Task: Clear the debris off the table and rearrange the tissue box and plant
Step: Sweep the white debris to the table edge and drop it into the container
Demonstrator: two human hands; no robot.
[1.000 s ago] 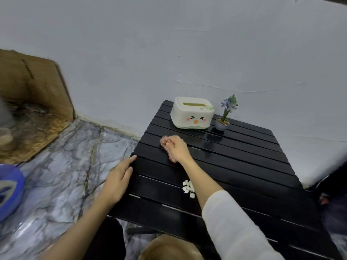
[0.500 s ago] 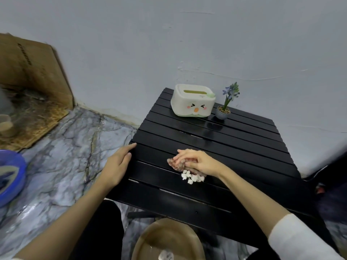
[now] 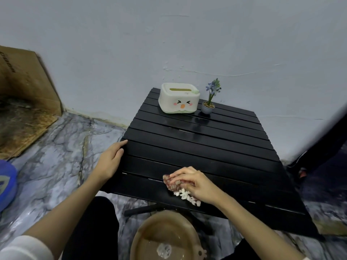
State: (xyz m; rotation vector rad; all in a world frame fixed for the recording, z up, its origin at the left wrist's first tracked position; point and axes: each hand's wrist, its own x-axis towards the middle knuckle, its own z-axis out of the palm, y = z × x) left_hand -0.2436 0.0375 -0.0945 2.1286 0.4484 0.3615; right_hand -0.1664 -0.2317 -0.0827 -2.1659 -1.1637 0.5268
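A black slatted table point(image 3: 202, 139) stands against the wall. At its far edge sit a white tissue box point(image 3: 178, 98) with a cartoon face and, just right of it, a small potted plant point(image 3: 209, 101) with blue flowers. My right hand point(image 3: 195, 182) presses a reddish checked cloth point(image 3: 171, 182) onto the table near the front edge. A clump of white debris point(image 3: 186, 197) lies right in front of the cloth. My left hand point(image 3: 110, 159) rests flat on the table's left edge, fingers apart, holding nothing.
A brown round bin point(image 3: 165, 237) with a white scrap inside sits on the marble floor below the table's front edge. Cardboard point(image 3: 22, 102) leans at the left wall. A blue basin point(image 3: 5, 186) is at the far left.
My right hand has drawn the cloth from mid-table toward the front edge, pushing the white debris along. The left hand has stayed on the table's left edge.
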